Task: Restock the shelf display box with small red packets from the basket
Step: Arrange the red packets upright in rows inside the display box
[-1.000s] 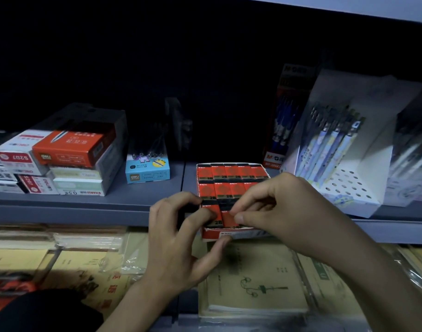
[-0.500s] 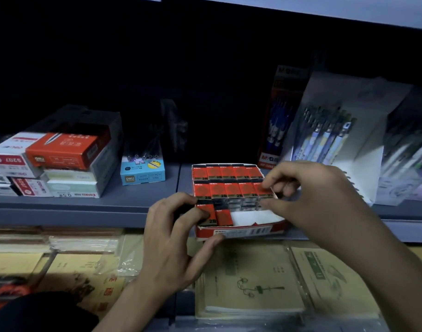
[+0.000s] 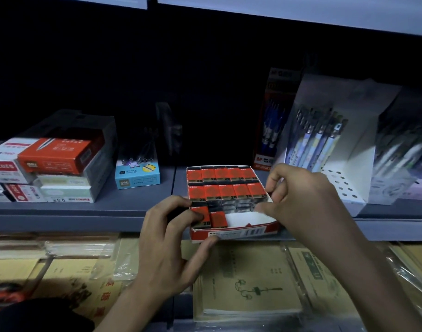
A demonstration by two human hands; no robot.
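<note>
Left hand [image 3: 166,248] is gripping the red cardboard display box [image 3: 241,233] by its front. Right hand [image 3: 308,202] is curling at the box's right wall, grasp unclear. Glossy red packets [image 3: 226,191] inside are showing "2B".

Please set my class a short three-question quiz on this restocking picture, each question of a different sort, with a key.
1. True or false: the front row of the display box is full of red packets.
2. The left hand grips the display box at its: A) front left corner; B) back right corner; C) back wall.
3. Fill the gap: on the shelf, left of the display box, stands a small box coloured ____.
Key: 1 false, only two packets lie there, with bare white floor beside them; 2 A; 3 blue.
</note>
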